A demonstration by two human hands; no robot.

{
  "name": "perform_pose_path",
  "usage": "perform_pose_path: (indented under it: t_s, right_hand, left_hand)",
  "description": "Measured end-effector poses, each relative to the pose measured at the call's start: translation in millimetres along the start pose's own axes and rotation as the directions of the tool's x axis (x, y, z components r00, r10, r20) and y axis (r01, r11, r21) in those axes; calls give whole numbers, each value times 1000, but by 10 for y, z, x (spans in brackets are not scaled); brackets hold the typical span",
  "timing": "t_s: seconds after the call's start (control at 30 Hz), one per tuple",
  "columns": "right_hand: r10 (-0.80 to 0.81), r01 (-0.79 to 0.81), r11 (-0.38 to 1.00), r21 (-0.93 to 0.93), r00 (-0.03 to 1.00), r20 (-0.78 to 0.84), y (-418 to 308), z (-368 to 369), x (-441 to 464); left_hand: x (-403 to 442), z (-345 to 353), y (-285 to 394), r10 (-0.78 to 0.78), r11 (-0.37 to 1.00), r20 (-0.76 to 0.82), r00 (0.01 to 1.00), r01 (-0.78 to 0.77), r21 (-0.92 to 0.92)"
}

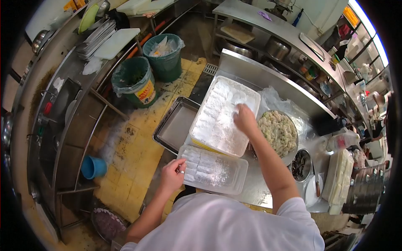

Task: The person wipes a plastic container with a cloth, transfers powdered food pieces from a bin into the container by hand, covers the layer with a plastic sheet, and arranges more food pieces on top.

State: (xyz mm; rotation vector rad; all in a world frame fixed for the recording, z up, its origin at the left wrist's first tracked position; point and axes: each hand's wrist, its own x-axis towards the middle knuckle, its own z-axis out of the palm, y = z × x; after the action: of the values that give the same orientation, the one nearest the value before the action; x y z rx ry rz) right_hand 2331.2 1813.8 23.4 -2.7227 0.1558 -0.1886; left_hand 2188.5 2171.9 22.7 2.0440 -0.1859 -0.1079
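Item: our left hand [173,173], fingers curled at the clear tub [239,175], grip we cannot tell; inside, white-dusted rolls [197,165]. Item: white tray [240,155], more rolls within. Item: our right hand [245,120] over it, fingers bunched, any pinch unclear. Item: metal bowl [292,156], pale-green mixture [276,131], on the bench [261,184].

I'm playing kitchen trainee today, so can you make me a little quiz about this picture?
1. Which is over the large white tub: A) left hand or B) right hand?
2. True or false: the left hand is at the clear plastic tub.
3. How many green bins lined with plastic bags stand on the floor?

Key: 1. B. 2. True. 3. Two.
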Motion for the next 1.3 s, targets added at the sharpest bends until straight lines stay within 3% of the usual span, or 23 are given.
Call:
perform_pose_path:
  t_s: [0.07,0.17,0.27,0.37,0.47,0.5,0.6,0.7,0.8,0.9,1.03,1.17,1.3]
  right_hand:
    - [-142,151,959,-238,988,58,264,98,438]
    - [-376,382,804,-456,920,108,735,545,750]
    - [-252,370,808,-459,920,299,471,443,784]
    - [-33,236,898,-372,879,476,14,271,654]
    - [-67,44,997,58,866,495,300,485,619]
    - [1,-56,993,102,880,476,341,404,541]
    - [126,-91,990,-110,922,365,382,452,490]
    - [151,-115,987,-110,895,419,73,511,302]
    - [194,-198,980,-22,918,346,-109,472,158]
    - [179,-220,958,182,960,217,-179,308,-57]
    - [-51,36,998,50,940,337,-177,313,-443]
    - [-13,-19,984,174,983,184,-415,-148,-720]
    - [-58,-64,928,367,948,312,-866,-533,-1279]
  left_hand:
    - [-13,-15,138,-21,1000,23,1000,21,21]
    - [-52,-27,324,-33,998,21,999,32,49]
    - [-126,-1,316,-58,997,-21,998,59,46]
    - [-230,71,52,-81,997,-48,996,81,-14]
    - [-224,89,-34,-86,996,-56,995,83,-42]
    - [-202,85,-28,-84,996,-52,995,82,-38]
    - [-103,40,57,-44,999,-28,999,44,11]
    - [2,9,165,-5,1000,-17,1000,6,30]
    - [34,-23,266,-2,1000,-13,1000,2,26]
    - [-65,-58,241,11,1000,-28,1000,-11,7]
    - [-254,-102,78,-9,1000,-49,999,9,-12]
    - [-370,-153,15,-20,999,-76,997,17,-31]
    - [-373,-154,-153,2,998,-85,996,-7,-59]
